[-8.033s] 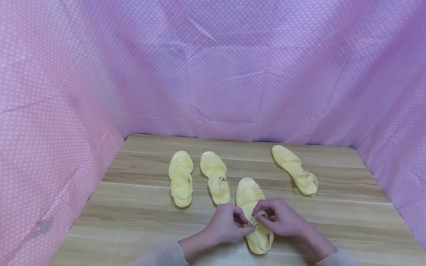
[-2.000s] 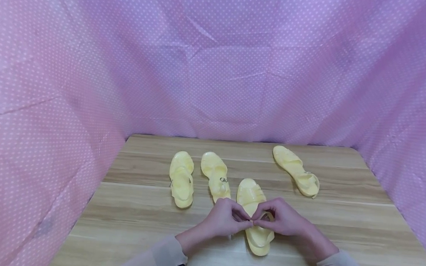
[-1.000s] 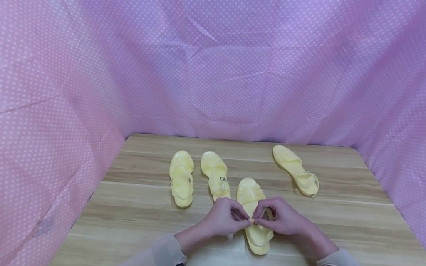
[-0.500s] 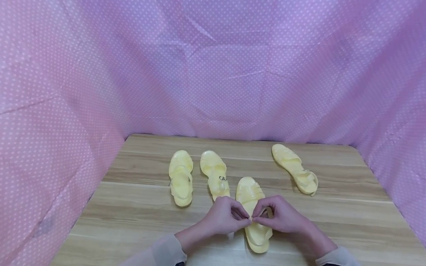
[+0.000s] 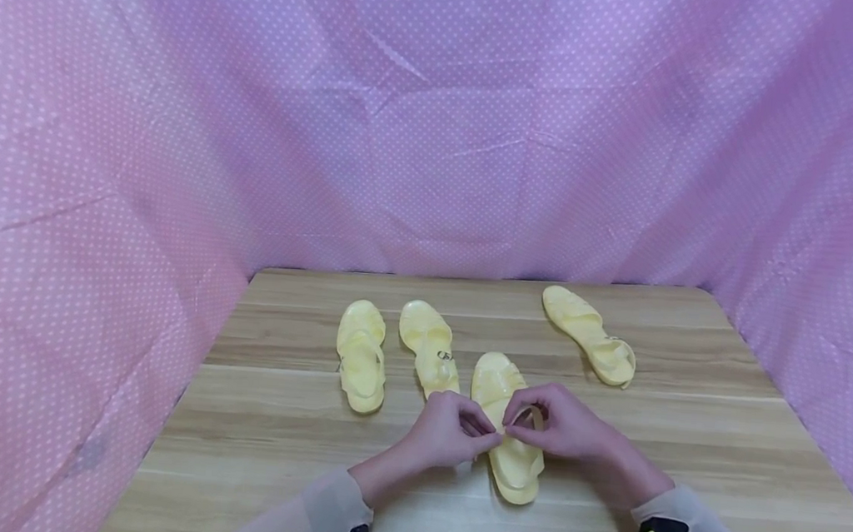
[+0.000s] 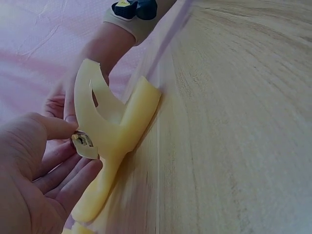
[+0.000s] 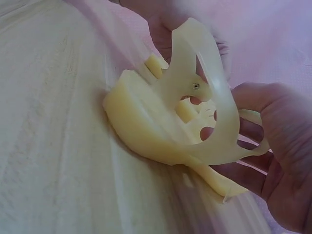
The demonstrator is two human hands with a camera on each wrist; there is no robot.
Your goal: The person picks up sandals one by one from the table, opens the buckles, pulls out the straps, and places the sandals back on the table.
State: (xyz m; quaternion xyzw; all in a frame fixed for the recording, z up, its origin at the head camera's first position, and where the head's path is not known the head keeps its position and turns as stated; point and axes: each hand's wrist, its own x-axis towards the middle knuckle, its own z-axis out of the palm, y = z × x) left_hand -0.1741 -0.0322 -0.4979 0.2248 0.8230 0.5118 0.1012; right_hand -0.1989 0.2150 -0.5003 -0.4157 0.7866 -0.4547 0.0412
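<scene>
A pale yellow jelly sandal (image 5: pixel 517 476) lies sole down on the table, its toe pointing away, with both hands at its ankle strap. My left hand (image 5: pixel 446 434) pinches the strap end at the sandal's side, where a metal buckle (image 6: pixel 83 140) shows between the fingers in the left wrist view. Close to those fingertips, my right hand (image 5: pixel 560 423) pinches the strap (image 7: pixel 226 114), which loops above the heel. A small metal stud (image 7: pixel 196 86) shows on the inner side of the strap. In the head view the fingertips hide the buckle.
Two more yellow sandals, one far left (image 5: pixel 361 374) and one left of centre (image 5: pixel 427 333), lie on the wooden table (image 5: pixel 247 444). Another sandal (image 5: pixel 588 335) lies at the back right. A pink dotted curtain (image 5: pixel 437 133) hangs around the table.
Over the eight seconds, both hands stay at the same sandal's strap and their fingertips have come closer together. In the last half second my right hand has shifted slightly away from the table's front.
</scene>
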